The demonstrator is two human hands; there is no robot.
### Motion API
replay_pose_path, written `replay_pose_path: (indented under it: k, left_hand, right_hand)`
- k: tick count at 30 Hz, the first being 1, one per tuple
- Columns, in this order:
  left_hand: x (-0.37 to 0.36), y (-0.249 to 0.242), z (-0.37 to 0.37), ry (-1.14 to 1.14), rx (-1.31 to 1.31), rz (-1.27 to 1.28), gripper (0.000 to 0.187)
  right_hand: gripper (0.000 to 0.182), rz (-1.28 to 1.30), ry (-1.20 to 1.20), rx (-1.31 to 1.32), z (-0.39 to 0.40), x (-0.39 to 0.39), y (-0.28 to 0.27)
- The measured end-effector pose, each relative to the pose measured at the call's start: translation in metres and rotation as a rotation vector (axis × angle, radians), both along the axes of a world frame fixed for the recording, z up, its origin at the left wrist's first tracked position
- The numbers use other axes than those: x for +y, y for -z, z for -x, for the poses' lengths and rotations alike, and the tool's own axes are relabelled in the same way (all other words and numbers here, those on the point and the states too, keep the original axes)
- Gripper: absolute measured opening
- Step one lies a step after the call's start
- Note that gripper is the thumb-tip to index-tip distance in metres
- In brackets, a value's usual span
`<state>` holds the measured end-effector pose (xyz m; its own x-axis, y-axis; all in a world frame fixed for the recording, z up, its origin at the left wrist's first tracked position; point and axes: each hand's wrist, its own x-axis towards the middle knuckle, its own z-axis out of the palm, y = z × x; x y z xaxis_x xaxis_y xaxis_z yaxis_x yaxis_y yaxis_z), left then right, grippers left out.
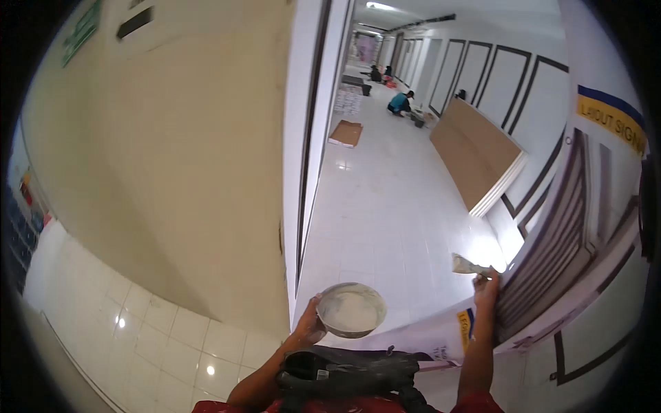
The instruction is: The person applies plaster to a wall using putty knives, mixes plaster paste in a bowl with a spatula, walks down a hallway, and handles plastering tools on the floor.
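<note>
My left hand [311, 323] grips the rim of a round bowl [380, 323] from its left side. White paste [352, 308] lies inside the bowl, and its rim is smeared. Out to the right, my right hand [486, 286] is closed around the handle of a putty knife [465, 264]. Its wide, stained blade points left, apart from the bowl. Below the bowl, a black bag [344, 368] hangs across my front and hides part of my body.
A beige wall [172, 151] ends at a white frame [299, 138]. Brown boards [478, 148] lean on the right wall. A printed banner [551, 275] stands beside my right arm. Down the corridor, a person [399, 103] crouches near buckets; a cardboard box [345, 133] lies left.
</note>
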<state>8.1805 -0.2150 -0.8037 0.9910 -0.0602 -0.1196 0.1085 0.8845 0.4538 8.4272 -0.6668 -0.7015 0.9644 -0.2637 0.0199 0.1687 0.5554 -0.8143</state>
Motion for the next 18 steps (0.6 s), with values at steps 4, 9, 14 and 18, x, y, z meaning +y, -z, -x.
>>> replay_pose_path:
  k: [4,9,14,18]
  left_hand:
    - [0.015,0.02,-0.069,0.053,0.072,-0.073,0.058]
    - [0.023,0.046,-0.161,0.047,0.145,0.067,0.058]
    - [0.017,-0.003,-0.264,-0.107,-0.061,-0.123,0.064]
    - [0.003,-0.024,-0.365,-0.179,-0.137,-0.008,0.063]
  right_hand:
    - [0.023,-0.032,0.35,-0.017,-0.005,-0.02,-0.022]
    - [0.03,-0.223,0.26,-0.158,-0.109,-0.096,0.011]
    - [0.038,-0.416,-0.091,-0.43,-0.238,-0.133,0.031]
    - [0.053,0.051,0.057,-0.452,-0.304,-0.105,-0.019]
